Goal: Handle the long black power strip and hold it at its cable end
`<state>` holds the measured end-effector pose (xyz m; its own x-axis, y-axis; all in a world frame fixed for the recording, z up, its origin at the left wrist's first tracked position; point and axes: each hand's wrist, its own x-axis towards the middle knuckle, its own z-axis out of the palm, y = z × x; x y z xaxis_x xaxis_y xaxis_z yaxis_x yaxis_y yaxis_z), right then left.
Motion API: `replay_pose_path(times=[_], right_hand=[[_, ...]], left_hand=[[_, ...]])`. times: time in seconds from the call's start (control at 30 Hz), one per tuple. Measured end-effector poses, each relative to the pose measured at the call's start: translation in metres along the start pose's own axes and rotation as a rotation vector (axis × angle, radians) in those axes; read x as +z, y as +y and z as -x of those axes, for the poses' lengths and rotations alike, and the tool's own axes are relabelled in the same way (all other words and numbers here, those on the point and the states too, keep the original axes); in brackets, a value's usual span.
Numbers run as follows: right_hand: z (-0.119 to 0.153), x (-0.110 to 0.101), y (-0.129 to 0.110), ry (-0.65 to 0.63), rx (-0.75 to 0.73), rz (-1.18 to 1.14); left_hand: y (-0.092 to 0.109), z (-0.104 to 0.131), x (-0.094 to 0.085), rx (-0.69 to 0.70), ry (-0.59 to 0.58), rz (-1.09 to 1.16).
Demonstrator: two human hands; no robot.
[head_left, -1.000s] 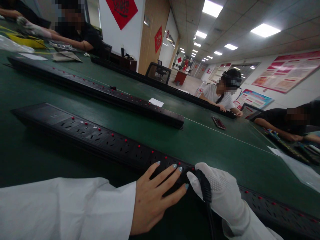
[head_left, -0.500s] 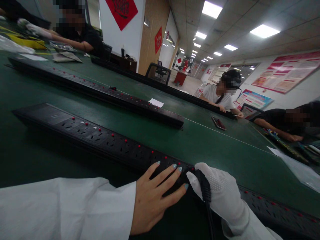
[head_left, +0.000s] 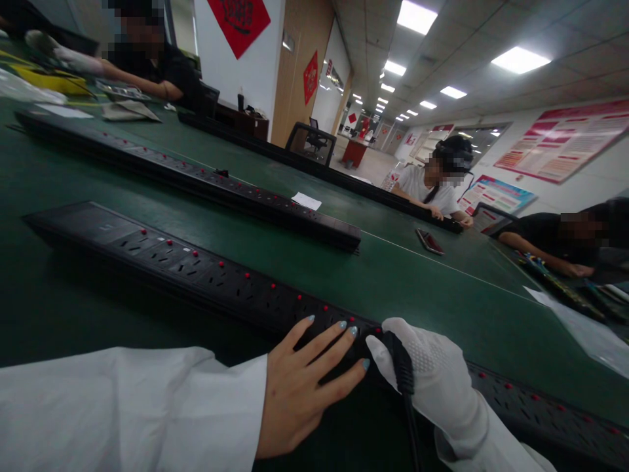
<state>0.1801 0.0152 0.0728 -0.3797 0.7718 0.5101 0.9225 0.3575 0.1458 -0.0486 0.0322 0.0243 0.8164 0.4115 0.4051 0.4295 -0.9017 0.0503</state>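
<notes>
A long black power strip [head_left: 206, 278] with a row of sockets and small red dots runs slantwise across the green table in front of me. My left hand [head_left: 309, 387], bare with painted nails, lies on the strip with its fingers spread. Just right of it, my right hand [head_left: 432, 373] in a white dotted glove grips a black power plug [head_left: 400, 360] at the strip's surface. From the plug a thick black cord hangs down toward the bottom edge. The plug's pins are hidden, so I cannot tell how deep they sit.
Beyond lies a second power strip [head_left: 196, 180], with a third black strip [head_left: 304, 172] farther back. A white paper slip [head_left: 306, 200], a phone [head_left: 429, 241] and a clear plastic sheet [head_left: 580, 328] rest on the green table [head_left: 407, 295]. Several people work around it.
My hands, the plug and the near strip hold almost the same place. Only a very slight shift of the view shows.
</notes>
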Motion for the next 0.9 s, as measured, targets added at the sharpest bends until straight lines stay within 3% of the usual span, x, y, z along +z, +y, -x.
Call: replay_pose_path(times=[0.9], right_hand=[[-0.0018,0.0000,-0.0004,0.009,-0.014,0.029]], left_hand=[[0.0003,0.0001,-0.0012,0.005,0.000,-0.021]])
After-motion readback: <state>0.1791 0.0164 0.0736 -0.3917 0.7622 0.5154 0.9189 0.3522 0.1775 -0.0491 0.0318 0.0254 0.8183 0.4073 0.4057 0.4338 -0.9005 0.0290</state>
